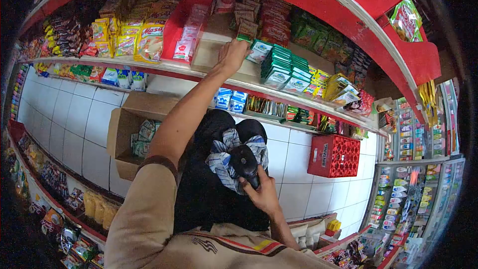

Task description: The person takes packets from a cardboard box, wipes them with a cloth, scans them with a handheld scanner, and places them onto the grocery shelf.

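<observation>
My left hand (233, 56) reaches onto the shelf, its fingers curled at the lower edge of a brown and green sachet (247, 29). What lies under those fingertips is hidden. Just right of it stand rows of green and white sachets (281, 67). Over my lap, my right hand (264, 193) is closed round a black rounded object (243, 159), possibly a bottle, whose kind I cannot make out. A crumpled blue and white striped cloth (224, 162) lies around and beneath that object.
An open cardboard box (122, 142) with green packets (144, 137) stands on the tiled floor at left. A red crate (332, 156) stands to the right. Yellow seasoning packs (149, 40) and a red tray of sachets (181, 30) fill the shelf left of my hand. The red upper shelf edge (343, 5) overhangs.
</observation>
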A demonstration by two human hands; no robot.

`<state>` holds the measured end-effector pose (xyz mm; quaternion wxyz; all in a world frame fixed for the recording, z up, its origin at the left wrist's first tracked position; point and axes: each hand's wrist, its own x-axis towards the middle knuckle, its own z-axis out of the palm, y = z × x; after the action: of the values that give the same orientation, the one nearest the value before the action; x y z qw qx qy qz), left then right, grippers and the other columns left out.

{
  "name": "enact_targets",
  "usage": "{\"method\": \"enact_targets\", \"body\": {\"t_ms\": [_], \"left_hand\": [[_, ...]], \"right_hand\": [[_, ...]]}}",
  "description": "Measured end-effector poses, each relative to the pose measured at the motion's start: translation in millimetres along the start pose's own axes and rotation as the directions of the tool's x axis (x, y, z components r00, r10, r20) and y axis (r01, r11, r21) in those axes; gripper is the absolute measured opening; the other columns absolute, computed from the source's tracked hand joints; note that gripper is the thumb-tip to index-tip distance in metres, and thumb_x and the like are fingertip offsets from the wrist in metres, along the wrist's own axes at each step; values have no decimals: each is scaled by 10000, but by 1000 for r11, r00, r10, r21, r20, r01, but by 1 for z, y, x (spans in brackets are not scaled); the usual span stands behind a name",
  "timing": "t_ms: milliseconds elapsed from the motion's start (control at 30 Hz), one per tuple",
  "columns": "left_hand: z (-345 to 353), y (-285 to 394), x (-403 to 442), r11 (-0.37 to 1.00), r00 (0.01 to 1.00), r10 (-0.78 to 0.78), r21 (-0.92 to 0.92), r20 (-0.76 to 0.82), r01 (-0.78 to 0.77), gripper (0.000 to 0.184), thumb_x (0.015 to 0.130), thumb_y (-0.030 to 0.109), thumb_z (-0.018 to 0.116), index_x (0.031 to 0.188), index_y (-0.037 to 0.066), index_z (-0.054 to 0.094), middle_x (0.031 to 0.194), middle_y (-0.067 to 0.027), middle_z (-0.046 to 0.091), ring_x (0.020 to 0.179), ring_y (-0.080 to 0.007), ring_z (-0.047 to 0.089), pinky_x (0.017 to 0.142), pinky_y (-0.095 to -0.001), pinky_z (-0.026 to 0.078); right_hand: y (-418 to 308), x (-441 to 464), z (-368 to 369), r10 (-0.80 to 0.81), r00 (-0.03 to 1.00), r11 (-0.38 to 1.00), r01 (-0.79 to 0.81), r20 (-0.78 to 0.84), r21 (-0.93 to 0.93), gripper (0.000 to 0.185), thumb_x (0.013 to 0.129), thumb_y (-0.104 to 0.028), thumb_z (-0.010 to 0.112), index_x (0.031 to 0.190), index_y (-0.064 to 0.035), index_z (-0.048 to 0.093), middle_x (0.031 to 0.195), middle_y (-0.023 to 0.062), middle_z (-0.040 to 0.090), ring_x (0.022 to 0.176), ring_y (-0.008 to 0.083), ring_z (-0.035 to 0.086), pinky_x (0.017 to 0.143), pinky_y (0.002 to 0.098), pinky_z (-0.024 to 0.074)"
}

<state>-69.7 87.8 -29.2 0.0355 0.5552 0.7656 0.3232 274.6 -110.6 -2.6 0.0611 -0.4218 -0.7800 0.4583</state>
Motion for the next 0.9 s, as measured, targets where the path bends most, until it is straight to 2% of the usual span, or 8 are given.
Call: {"method": "enact_targets", "body": {"t_ms": [400,467,567,700,767,833,867,900], "left_hand": [[-13,-10,-9,997,997,-70,44,-18,71,301,891,351,702,895,52,727,813,-188,708,790,-383,697,717,-493,540],[-19,-21,-26,991,964,58,-101,-259,-86,279,913,323,683,941,49,725,842,-154,723,767,-322,708,698,-443,542],[-72,-34,-89,914,937,-94,-403,-337,-53,288,948,313,635,959,38,718,845,-129,725,730,-249,687,683,-380,527],[-85,-130,-192,838,584,-526,-493,-618,234,279,986,268,570,1031,13,675,859,-152,709,788,-289,677,776,-396,509],[-72,-177,-253,742,391,-665,-504,-637,442,401,1017,305,522,1220,-32,600,1118,-258,662,1023,-360,643,898,-423,478],[-9,-243,-313,709,206,-694,-604,-690,364,551,1016,358,511,1365,-67,481,1327,-316,537,1197,-407,552,996,-447,427],[89,-333,-386,705,196,-696,-604,-691,373,551,1016,358,511,1365,-67,481,1327,-316,537,1197,-407,552,996,-447,427],[160,-424,-450,419,303,-875,-274,-378,866,608,998,392,530,1423,-34,443,1381,-314,500,1233,-418,530,1013,-461,435]], "right_hand": [[3,-3,-2,-95,995,995,94,-31,-36,540,847,-260,751,1250,-9,493,745,205,675,615,370,686,550,398,516],[-6,-15,-14,-150,987,983,156,63,-99,602,803,-246,790,1282,-27,499,850,225,686,700,382,690,604,423,532],[-28,-28,-32,-181,914,929,280,362,-242,661,724,-189,812,1289,-37,504,1038,194,675,864,383,682,751,401,546],[-36,-35,-18,-207,811,876,403,547,-266,688,702,-176,840,1330,-141,560,1118,152,638,1012,362,631,929,450,504],[-41,-35,-18,-286,805,845,468,520,-259,578,725,-178,834,1267,-152,635,1129,128,629,1041,329,612,942,418,496],[-39,-28,-31,-250,887,905,357,388,-233,479,716,-166,826,1172,-119,686,1142,107,629,1063,310,599,933,403,497],[-40,-23,-39,-237,920,911,322,312,-257,446,676,-138,827,1104,-92,712,1139,100,623,1098,314,583,936,413,490],[-37,-16,-48,-272,937,906,326,218,-271,563,630,-110,832,1170,-88,676,1228,127,591,1122,331,563,927,454,487]]}}
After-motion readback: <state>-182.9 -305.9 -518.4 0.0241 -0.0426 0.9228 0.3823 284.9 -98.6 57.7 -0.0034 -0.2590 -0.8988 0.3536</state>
